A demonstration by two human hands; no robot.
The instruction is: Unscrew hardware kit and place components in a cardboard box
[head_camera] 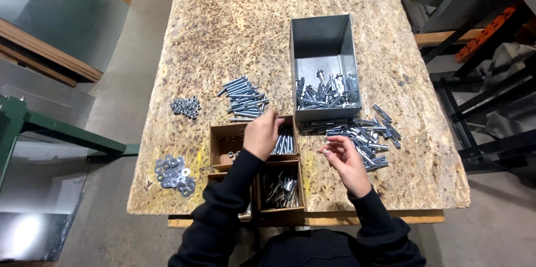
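Bolts (244,98) lie mid-surface beyond brown cardboard boxes (254,143) at the near edge; the left hand (261,135) pinches one, the right hand (345,162) curls loosely beside a grey metal bin (324,41).

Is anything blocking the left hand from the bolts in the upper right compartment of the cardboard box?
Nothing visible. The left hand hovers at the rim of the brown cardboard divided box, right beside the silver bolts in that compartment. The grey metal bin stands behind it, apart from the hand.
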